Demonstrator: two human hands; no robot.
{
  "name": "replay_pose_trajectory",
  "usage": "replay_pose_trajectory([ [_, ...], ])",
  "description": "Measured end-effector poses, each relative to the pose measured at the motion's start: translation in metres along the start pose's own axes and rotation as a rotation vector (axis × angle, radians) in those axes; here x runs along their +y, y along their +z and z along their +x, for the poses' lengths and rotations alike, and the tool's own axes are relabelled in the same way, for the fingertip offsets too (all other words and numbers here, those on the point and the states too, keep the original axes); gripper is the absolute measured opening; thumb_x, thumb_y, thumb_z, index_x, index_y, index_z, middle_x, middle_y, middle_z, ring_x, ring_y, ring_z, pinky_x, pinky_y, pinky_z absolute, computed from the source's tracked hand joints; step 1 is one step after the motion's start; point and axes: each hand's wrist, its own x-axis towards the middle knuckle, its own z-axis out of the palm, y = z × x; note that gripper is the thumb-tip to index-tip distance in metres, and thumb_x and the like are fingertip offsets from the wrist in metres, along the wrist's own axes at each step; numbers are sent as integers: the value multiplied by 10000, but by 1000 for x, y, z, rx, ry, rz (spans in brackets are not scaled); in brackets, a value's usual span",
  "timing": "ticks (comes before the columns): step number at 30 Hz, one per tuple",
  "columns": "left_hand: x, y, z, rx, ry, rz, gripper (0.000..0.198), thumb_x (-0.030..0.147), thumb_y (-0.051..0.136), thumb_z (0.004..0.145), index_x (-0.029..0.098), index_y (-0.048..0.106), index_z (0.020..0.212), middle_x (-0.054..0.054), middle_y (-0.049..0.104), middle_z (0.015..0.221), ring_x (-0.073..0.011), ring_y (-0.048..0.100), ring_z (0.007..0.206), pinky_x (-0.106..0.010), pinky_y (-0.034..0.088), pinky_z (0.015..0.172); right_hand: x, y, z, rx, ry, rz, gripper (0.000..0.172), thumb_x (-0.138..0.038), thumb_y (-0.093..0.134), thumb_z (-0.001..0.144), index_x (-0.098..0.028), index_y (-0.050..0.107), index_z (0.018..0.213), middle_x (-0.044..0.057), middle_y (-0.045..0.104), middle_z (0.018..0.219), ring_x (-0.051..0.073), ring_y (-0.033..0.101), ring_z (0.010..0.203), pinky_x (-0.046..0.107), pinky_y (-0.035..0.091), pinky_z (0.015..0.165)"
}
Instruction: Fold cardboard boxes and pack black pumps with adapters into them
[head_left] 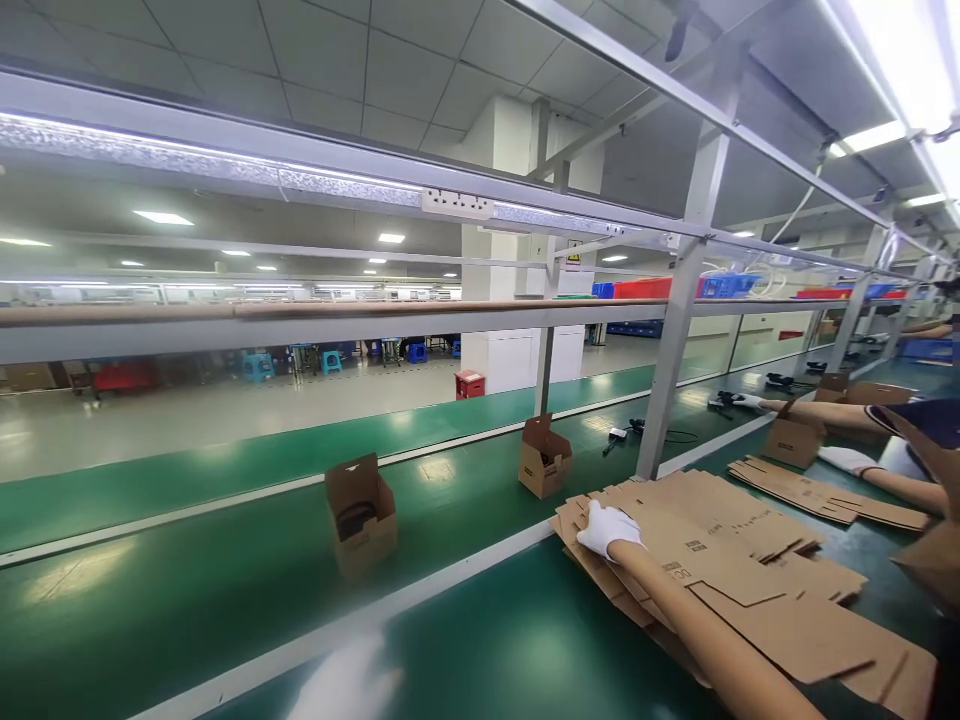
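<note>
My right hand [611, 530], in a white glove, grips the left edge of a pile of flat brown cardboard blanks [720, 530], its fingers closed over the edge. Low in the view, my left hand [345, 682] is a white blur over the green surface; its fingers are smeared by motion. Beyond my hands, an open cardboard box [364, 530] with something dark inside stands on the green belt [442, 500]. A second open box [544, 465] stands further right, just beyond the pile.
At the right, another person's gloved hands [844, 460] are near a brown box [795, 440] and more flat cardboard [825, 495]. Black items with cables [637, 427] lie on the belt. A metal post [679, 350] rises behind the pile, with rails above.
</note>
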Motion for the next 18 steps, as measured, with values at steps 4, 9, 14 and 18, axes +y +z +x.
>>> replay_pose_trajectory([
  [4,0,0,-3,1,-1,11,661,486,447,837,108,438,1378,-123,375,1467,-302,324,1371,-458,216,1160,-13,-28,-18,108,-82,18,262,-264,518,928,-105,571,1128,114,625,1075,215,617,932,381,497,813],
  [9,-8,11,10,59,89,-132,724,568,459,819,174,374,1420,-78,335,1500,-288,298,1387,-469,212,1163,-20,-88,-80,340,-291,42,535,-64,385,879,-121,352,1410,195,603,1187,288,630,988,374,481,811],
  [14,12,22,12,314,243,-491,769,573,419,848,159,228,1467,-82,244,1541,-255,238,1414,-440,208,1172,-29,-136,-158,666,-384,445,488,-294,289,949,-175,410,1407,130,665,1095,256,664,807,392,506,805],
  [18,27,25,-3,535,405,-885,746,608,333,879,162,218,1465,-80,293,1524,-248,267,1403,-378,261,1161,-51,-140,-175,537,-526,1020,570,-418,452,846,-206,442,1375,59,644,1144,230,615,1022,355,501,905],
])
